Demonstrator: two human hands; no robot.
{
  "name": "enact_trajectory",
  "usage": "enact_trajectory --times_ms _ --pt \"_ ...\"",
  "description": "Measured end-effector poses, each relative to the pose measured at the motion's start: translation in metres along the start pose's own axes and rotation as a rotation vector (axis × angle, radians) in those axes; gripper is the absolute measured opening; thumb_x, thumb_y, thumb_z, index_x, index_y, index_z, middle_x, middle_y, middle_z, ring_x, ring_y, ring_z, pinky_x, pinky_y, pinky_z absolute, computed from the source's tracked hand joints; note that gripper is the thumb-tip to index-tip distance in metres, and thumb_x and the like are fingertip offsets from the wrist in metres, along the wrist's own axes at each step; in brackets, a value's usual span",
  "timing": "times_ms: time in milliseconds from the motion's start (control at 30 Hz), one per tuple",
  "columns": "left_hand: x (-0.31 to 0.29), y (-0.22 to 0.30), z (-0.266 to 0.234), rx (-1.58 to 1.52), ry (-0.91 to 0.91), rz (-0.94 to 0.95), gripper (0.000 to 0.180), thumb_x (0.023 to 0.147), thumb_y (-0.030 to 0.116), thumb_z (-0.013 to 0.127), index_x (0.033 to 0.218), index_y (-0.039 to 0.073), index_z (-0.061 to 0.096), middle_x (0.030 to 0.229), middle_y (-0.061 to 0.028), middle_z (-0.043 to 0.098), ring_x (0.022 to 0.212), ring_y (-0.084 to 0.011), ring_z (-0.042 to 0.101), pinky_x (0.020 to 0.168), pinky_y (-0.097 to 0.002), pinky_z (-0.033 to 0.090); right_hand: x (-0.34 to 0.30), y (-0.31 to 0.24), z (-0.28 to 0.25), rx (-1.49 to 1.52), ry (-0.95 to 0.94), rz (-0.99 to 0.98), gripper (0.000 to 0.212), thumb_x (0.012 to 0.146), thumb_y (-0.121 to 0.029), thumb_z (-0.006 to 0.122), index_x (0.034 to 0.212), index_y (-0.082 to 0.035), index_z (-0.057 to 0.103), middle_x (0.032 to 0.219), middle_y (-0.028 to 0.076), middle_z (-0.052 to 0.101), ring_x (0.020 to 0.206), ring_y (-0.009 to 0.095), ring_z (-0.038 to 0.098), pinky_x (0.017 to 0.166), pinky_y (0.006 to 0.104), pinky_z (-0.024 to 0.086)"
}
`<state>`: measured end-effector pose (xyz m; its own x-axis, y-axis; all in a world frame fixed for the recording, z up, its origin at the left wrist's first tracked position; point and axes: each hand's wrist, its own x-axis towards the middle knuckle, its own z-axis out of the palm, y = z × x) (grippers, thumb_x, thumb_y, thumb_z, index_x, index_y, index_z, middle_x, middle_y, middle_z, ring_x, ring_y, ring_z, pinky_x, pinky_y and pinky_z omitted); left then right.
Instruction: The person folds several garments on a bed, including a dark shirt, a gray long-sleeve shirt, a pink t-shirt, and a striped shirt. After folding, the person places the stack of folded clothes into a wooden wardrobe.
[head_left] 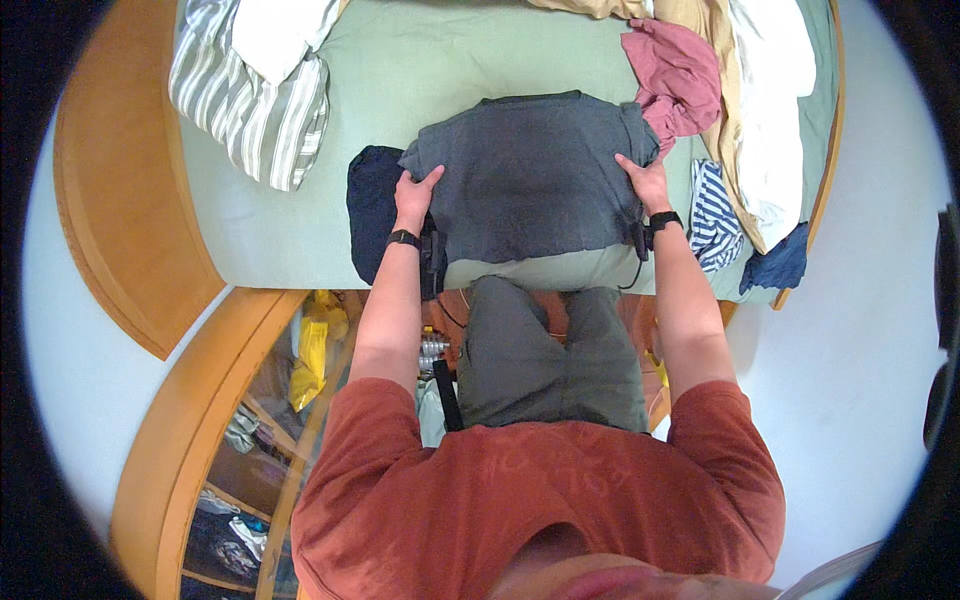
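Garment: a dark grey shirt [540, 180], plain, spread wide and fairly flat between the two hands. Its far edge bows upward and shows a darker band at the middle; the near edge runs roughly straight across. Faint creases over the body; short, sleeve-like corners at both sides. It is over the pale green bed sheet [450, 55]; whether all of it rests on the sheet or part is raised, cannot tell.

Grip, left hand [413, 198]: closed on the shirt's left side, thumb stretched inward over the top of the cloth, other fingers mostly hidden at the edge. Grip, right hand [650, 185]: closed on the right side in near mirror pose, thumb on top pointing inward and away, remaining fingers largely out of sight. The hands are well apart, the shirt's full body between them.

Surroundings: a navy garment [372, 205] lies just outside the left hand, partly behind the wrist. Beyond the right hand, a dusty-red garment [678, 72] lies bunched, close against the shirt's corner. To the right of the right hand, a blue-and-white striped cloth [714, 218]. Farther off, beyond the left hand, a grey-and-white striped cloth [290, 130].
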<state>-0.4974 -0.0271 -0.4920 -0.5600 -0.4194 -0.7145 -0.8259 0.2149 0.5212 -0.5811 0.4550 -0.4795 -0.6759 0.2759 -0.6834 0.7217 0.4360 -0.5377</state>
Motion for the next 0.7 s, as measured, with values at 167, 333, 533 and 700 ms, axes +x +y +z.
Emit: enact_trajectory --times_ms 167,333,533,700 --pt "-0.009 0.012 0.001 -0.08 -0.225 -0.077 0.052 0.092 0.029 0.083 0.122 -0.011 0.067 0.125 -0.0174 0.072 0.108 -0.0258 0.07 0.093 -0.0376 0.054 -0.01 -0.008 0.011 0.088 0.14 0.099 0.083 0.078 -0.034 0.093 0.136 0.012 0.058 0.133 0.025 0.068 0.117 0.033 0.068 0.103 0.0408 0.052" --pt "-0.031 0.028 0.006 0.061 -0.072 0.161 0.046 0.097 0.032 0.076 0.117 -0.009 0.069 0.116 -0.0209 0.075 0.105 -0.0339 0.072 0.091 -0.0422 0.054 -0.038 -0.015 0.002 0.468 -0.009 0.321 0.061 0.093 -0.031 0.082 0.133 0.011 0.06 0.126 0.018 0.07 0.111 0.027 0.068 0.098 0.0395 0.053" --pt "-0.099 0.076 -0.002 0.305 0.017 0.329 0.049 0.097 0.038 0.073 0.091 -0.011 0.067 0.094 -0.0344 0.069 0.096 -0.0515 0.068 0.08 -0.0522 0.054 -0.098 -0.041 -0.015 0.203 -0.075 -0.044 0.042 0.106 -0.035 0.065 0.121 0.004 0.071 0.11 0.01 0.077 0.097 0.02 0.069 0.091 0.0362 0.053" --pt "-0.168 0.134 -0.006 0.208 -0.003 0.498 0.04 0.098 0.033 0.07 0.094 -0.007 0.069 0.091 -0.0311 0.07 0.089 -0.0498 0.068 0.074 -0.0532 0.054 -0.184 -0.11 -0.027 -0.044 -0.09 -0.418 0.042 0.108 -0.029 0.057 0.131 0.005 0.062 0.122 0.027 0.072 0.112 0.039 0.069 0.099 0.0465 0.052"
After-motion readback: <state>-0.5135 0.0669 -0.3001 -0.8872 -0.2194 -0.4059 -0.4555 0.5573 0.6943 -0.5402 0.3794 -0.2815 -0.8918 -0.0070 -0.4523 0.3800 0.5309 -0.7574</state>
